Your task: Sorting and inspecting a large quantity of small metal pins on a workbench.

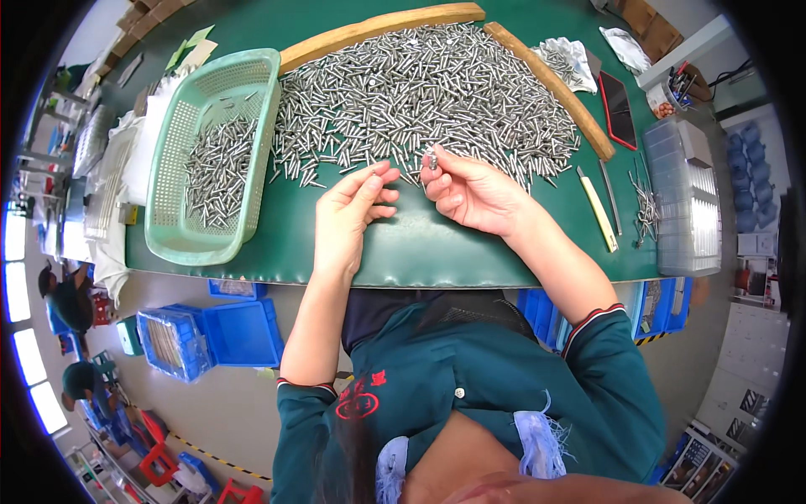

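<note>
Hundreds of small silver metal pins (428,92) are lying heaped on the green desk (420,244), just beyond both hands. The right hand (474,195) is pinching one tiny silver pin (432,159) in its closed grip, while the left hand (353,214) is resting loosely curled, holding nothing, beside a mint-green plastic basket (252,84).

Lying dark-screened near the bench's (403,244) far right edge: a red-cased phone (619,109). Sitting crumpled just beyond it: two silvery plastic bags (573,57), (625,44).

Green basket (256,80), red phone (620,109), clear box (690,202), perhaps a blade (598,210)
</note>
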Demonstrator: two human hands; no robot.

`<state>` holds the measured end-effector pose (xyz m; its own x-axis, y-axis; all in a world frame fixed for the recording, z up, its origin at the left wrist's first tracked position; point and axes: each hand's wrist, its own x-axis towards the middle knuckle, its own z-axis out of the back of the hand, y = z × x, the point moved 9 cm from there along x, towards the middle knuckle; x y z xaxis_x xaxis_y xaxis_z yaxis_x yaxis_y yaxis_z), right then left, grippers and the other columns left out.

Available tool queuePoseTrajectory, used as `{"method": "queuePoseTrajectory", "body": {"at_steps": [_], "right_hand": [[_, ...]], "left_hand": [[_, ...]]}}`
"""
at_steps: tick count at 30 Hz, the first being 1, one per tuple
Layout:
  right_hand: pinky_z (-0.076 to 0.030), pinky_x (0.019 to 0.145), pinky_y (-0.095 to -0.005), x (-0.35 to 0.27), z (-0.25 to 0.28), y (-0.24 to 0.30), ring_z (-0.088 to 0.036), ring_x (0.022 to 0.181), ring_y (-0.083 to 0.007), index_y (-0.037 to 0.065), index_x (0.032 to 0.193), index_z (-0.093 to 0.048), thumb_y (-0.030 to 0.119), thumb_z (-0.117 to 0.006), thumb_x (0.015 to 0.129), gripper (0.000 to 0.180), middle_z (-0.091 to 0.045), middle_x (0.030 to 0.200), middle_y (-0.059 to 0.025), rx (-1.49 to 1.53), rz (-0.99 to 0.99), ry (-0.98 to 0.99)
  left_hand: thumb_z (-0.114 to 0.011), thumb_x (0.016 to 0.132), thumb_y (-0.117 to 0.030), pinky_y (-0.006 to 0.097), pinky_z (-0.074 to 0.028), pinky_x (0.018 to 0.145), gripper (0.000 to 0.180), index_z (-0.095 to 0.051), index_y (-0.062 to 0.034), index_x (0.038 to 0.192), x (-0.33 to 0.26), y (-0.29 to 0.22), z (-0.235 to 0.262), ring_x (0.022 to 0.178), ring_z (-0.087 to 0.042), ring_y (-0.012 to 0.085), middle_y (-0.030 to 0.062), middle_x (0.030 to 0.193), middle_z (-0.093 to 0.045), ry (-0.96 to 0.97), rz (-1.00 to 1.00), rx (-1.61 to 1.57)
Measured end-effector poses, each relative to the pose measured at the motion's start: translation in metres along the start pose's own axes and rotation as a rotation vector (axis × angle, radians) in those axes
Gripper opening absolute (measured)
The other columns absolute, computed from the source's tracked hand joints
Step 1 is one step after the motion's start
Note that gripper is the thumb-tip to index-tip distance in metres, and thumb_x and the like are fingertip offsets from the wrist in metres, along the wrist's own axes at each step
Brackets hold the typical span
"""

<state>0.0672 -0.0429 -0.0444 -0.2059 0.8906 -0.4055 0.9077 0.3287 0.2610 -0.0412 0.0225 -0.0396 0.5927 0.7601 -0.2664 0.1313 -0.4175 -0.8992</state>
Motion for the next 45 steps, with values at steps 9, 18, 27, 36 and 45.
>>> {"method": "queuePoseTrajectory", "body": {"at_steps": [9,18,27,36,45], "right_hand": [[-0.055,0.069,-0.0318,-0.001,-0.012,0.004,-0.06,0.093,-0.0205,0.001,0.099,-0.055,0.018,-0.05,0.089,0.02,-0.06,0.102,-0.0131,-0.024,0.024,0.167],[-0.032,0.047,-0.0147,-0.008,-0.014,0.005,-0.041,0.061,-0.0009,0.007,0.086,-0.06,0.035,-0.054,0.089,0.029,-0.05,0.072,0.0055,-0.935,0.178,-0.122],[-0.031,0.044,-0.0159,-0.009,-0.013,0.006,-0.039,0.053,-0.0001,0.007,0.08,-0.061,0.037,-0.054,0.089,0.032,-0.051,0.067,0.0055,-0.979,0.227,-0.146],[-0.027,0.044,-0.0143,-0.009,-0.017,0.006,-0.037,0.052,0.0006,0.007,0.087,-0.063,0.04,-0.051,0.091,0.036,-0.049,0.064,0.0062,-1.079,0.21,-0.111],[-0.034,0.04,-0.0192,-0.008,-0.012,0.008,-0.046,0.055,-0.0077,0.001,0.09,-0.059,0.024,-0.049,0.089,0.026,-0.057,0.075,-0.0045,-0.332,0.157,-0.052]], "left_hand": [[-0.052,0.089,-0.006,0.025,-0.05,0.077,0.031,-0.053,0.0028,0.118,-0.007,-0.014,-0.017,0.096,-0.061,0.0192,0.0134,0.11,-0.06,0.049,-0.066,0.054],[-0.057,0.085,-0.004,0.027,-0.049,0.077,0.032,-0.057,-0.0066,0.117,-0.027,-0.041,-0.032,0.089,-0.064,0.0171,0.0113,0.101,-0.065,-0.06,-0.501,0.662],[-0.058,0.084,-0.004,0.029,-0.05,0.073,0.037,-0.054,-0.0079,0.121,-0.031,-0.042,-0.042,0.087,-0.064,0.0211,0.0127,0.1,-0.064,-0.052,-0.561,0.754],[-0.063,0.081,-0.009,0.032,-0.05,0.076,0.056,-0.041,-0.0064,0.132,-0.032,-0.043,-0.052,0.093,-0.063,0.0247,0.0148,0.108,-0.062,0.02,-0.55,0.87],[-0.065,0.08,-0.017,0.034,-0.046,0.084,0.062,-0.036,-0.0048,0.133,-0.026,-0.055,-0.046,0.1,-0.059,0.0278,0.0122,0.111,-0.061,0.027,-0.589,0.794]]}}
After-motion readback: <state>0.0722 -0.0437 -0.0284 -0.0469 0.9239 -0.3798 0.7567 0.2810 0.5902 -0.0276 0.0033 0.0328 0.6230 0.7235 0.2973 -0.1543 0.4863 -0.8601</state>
